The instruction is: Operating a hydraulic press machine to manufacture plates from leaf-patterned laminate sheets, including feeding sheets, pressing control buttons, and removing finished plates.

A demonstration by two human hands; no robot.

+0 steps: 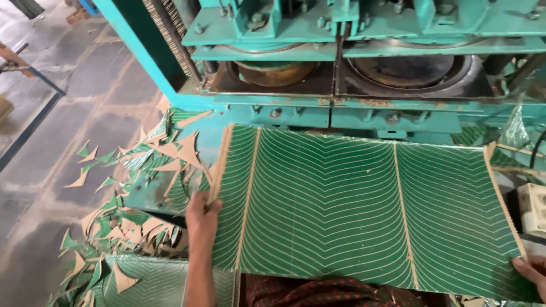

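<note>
Two hands on one big green sheet [364, 210], printed like a leaf with pale veins, and only the head view to go on. Left hand [202, 213] is clamped on the sheet's left edge, fingers curled over it. Right hand [532, 270] shows only partly at the frame's lower right corner, pinching the sheet's near right corner; how far it closes I cannot tell. The sheet lies flat, just in front of the teal press [341, 74], whose two round dies sit above its far edge. Green and brown scraps [131, 193] litter the floor [51, 142] to the left.
</note>
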